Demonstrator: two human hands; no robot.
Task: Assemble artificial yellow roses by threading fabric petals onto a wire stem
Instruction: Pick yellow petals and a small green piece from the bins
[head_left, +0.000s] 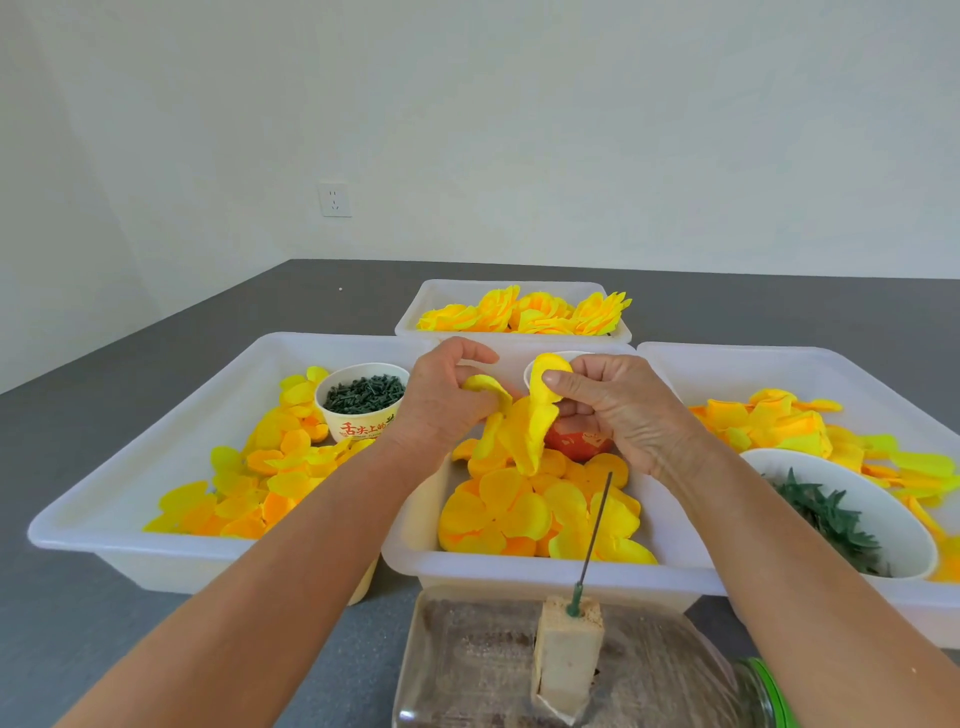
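Both hands hover over the middle white tray (519, 569) of loose yellow petals (514, 514). My left hand (441, 400) pinches one edge of a yellow fabric petal piece (524, 431), and my right hand (618, 405) pinches its upper lobe between thumb and fingers. The piece hangs down between them. A thin dark wire stem (595, 530) stands bare and upright in a foam block (569, 654) near the front, below my right hand. Finished yellow roses (524, 312) fill the far tray.
A left tray (156, 431) holds petals and a paper cup of dark green pieces (363, 395). The right tray (831, 374) has petals and a white bowl of green leaf parts (831, 514). A red cup (576, 441) sits behind my hands. A clear jar (467, 665) lies under the block.
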